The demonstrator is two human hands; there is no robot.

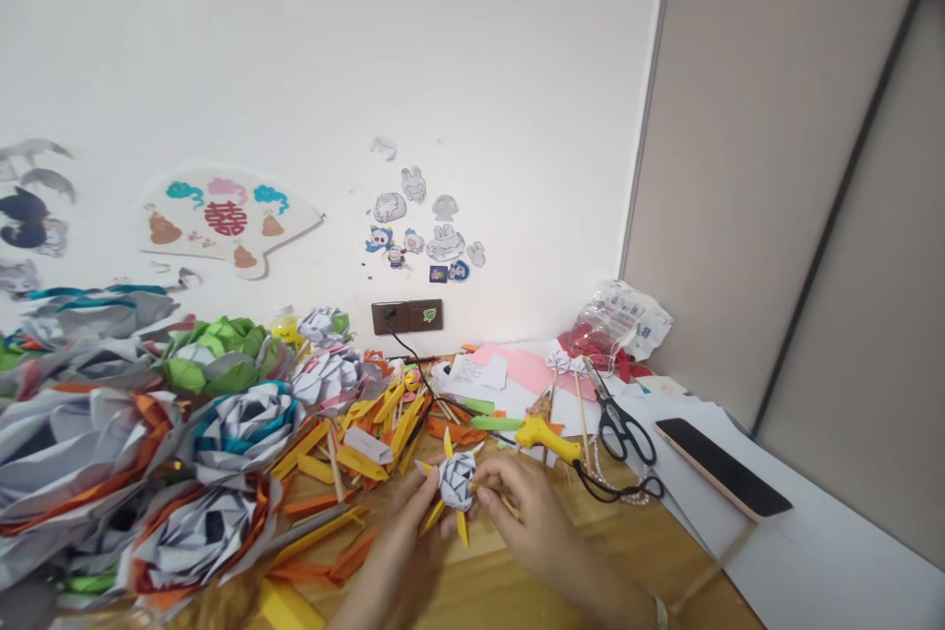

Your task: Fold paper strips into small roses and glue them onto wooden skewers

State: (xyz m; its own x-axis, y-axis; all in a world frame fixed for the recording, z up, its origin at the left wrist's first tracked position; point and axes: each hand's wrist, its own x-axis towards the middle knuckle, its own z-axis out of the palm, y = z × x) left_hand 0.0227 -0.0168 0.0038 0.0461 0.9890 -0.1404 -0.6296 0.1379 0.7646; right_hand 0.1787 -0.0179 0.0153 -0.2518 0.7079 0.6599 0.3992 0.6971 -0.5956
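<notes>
A small paper flower (457,481) has a folded white centre and narrow yellow petals sticking out around it. My left hand (410,514) is closed around its left side, the fingers partly hidden behind the petals. On the right, my right hand (526,510) pinches the flower's edge between thumb and forefinger, where a bit of yellow paper shows at the fingertips. A yellow hot glue gun (547,437) lies just beyond the right hand, its black cord trailing across the table.
Large paper flowers (214,534) crowd the left. Yellow and orange paper strips (358,453) are heaped mid-table. Black-handled scissors (624,433), a bead string (636,498) and a phone (722,468) on white paper (834,551) lie right. A wall socket (408,315) stands behind.
</notes>
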